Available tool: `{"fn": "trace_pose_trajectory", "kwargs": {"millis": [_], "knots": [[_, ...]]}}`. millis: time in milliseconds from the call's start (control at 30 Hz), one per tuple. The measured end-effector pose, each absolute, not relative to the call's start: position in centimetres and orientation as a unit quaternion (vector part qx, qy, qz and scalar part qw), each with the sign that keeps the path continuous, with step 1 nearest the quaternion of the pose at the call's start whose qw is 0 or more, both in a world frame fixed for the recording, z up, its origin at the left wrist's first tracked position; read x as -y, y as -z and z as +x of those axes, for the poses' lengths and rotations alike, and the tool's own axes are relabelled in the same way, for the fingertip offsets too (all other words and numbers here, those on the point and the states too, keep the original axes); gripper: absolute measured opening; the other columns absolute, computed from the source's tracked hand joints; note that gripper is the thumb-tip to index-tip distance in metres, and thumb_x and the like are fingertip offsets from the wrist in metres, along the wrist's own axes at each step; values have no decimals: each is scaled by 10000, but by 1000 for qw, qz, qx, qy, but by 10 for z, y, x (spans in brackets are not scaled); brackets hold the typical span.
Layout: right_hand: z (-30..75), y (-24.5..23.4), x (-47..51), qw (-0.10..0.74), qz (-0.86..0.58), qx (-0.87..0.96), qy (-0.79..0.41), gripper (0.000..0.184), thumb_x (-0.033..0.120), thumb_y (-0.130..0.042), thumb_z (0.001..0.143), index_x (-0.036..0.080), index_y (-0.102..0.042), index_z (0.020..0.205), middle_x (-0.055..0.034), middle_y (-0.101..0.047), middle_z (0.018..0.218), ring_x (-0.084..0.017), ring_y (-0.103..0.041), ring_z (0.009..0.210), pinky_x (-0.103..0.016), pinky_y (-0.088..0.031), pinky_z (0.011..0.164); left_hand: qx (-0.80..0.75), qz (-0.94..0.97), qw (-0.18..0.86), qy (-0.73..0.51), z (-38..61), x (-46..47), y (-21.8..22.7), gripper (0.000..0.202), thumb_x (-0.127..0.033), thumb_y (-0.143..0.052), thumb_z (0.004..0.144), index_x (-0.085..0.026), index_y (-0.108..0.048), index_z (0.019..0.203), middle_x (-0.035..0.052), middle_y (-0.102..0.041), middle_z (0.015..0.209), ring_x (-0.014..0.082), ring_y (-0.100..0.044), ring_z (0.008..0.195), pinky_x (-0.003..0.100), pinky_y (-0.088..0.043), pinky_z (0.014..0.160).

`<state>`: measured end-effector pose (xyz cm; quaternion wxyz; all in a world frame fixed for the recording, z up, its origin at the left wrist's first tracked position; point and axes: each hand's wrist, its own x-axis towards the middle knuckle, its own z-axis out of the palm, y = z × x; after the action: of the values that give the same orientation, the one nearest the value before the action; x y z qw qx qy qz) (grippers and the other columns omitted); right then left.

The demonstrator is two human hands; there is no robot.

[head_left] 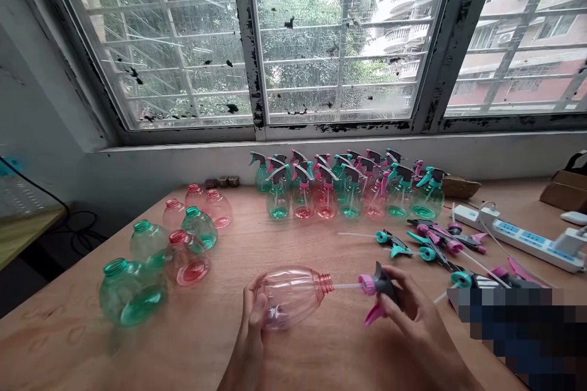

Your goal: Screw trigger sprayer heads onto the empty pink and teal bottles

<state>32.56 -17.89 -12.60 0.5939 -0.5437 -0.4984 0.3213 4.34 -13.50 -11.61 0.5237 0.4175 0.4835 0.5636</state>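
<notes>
A clear pink spray bottle (pixel 293 296) lies sideways above the table, its threaded neck pointing right. My left hand (pixel 252 311) is wrapped round its base. My right hand (pixel 410 305) grips a black spray head (pixel 384 286) with a pink collar and pink trigger. The thin dip tube of that head reaches into the bottle's neck, while the collar stays a short way apart from the threads. Right of and beyond my right hand lie loose spray heads (pixel 431 244), black with teal or pink parts.
Open green bottles (pixel 132 293) and pink bottles (pixel 188 259) stand at the left. Several bottles with heads fitted (pixel 326 195) line the back by the window. A white power strip (pixel 518 235) and a brown box (pixel 566 189) are at the right. A blurred patch covers the lower right corner.
</notes>
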Motion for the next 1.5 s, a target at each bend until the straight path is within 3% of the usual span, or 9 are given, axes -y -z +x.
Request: {"fn": "trace_pose_trajectory", "kwargs": {"millis": [133,267,367,533,667,800,933,1233,1500], "knots": [[306,127,187,529,-430,480,-553,382,497,-758,879,235,-654,1137,19,-651,794,-134,-602,597,-208,-489,484,-472,448,528,-546,45,134,122,645,-677,-637,822,-244,-556,1293,117,-636,1291,377,-644,1190,488,-594,942],[300,137,191,507,-411,448,-611,397,525,-719,915,215,-632,1147,18,-689,754,-89,-576,501,-169,-469,439,-456,465,536,-537,51,138,130,686,-643,-683,800,-242,-504,1326,147,-608,1344,363,-679,1115,495,-597,902],[305,145,193,519,-407,428,-618,496,545,-730,897,211,-575,1228,1,-736,715,-128,-644,519,-173,-487,424,-426,496,552,-517,53,148,134,831,-597,-757,776,-231,-427,1445,170,-608,1384,334,-690,1088,495,-554,985],[313,143,194,525,-446,417,-593,515,567,-801,831,211,-536,1093,40,-705,580,-136,-663,453,-163,-469,390,-321,553,618,-457,50,163,131,899,-493,-828,779,-336,-401,1554,109,-370,1663,390,-501,1420,533,-403,1185],[311,141,198,539,-457,403,-581,472,610,-760,848,233,-517,994,77,-654,526,-124,-626,391,-163,-456,354,-351,602,579,-423,47,166,120,896,-378,-843,788,-384,-399,1566,83,-458,1622,372,-525,1418,535,-345,1232],[309,139,201,522,-475,426,-565,546,602,-817,787,210,-617,1110,67,-657,572,-142,-632,418,-221,-508,393,-358,628,572,-389,43,164,112,1027,-329,-886,756,-367,-305,1602,74,-369,1676,329,-306,1561,546,-152,1295],[308,138,200,524,-495,473,-506,454,568,-870,718,195,-751,949,-4,-734,717,-171,-651,588,-266,-549,544,-349,582,631,-376,40,161,110,1046,-436,-906,732,-404,-310,1590,63,-204,1737,384,-402,1504,580,-300,1243],[308,142,196,527,-480,478,-513,405,556,-858,730,198,-725,866,14,-675,693,-153,-579,614,-240,-452,568,-338,625,582,-395,42,156,123,965,-348,-875,788,-508,-313,1556,35,-368,1675,340,-587,1346,536,-339,1226],[305,139,198,530,-479,469,-520,423,583,-848,722,205,-730,871,5,-662,726,-179,-585,657,-267,-459,608,-330,613,594,-404,42,151,164,1092,-533,-870,736,-371,-251,1621,111,-443,1611,415,-429,1470,602,-227,1255]]}}
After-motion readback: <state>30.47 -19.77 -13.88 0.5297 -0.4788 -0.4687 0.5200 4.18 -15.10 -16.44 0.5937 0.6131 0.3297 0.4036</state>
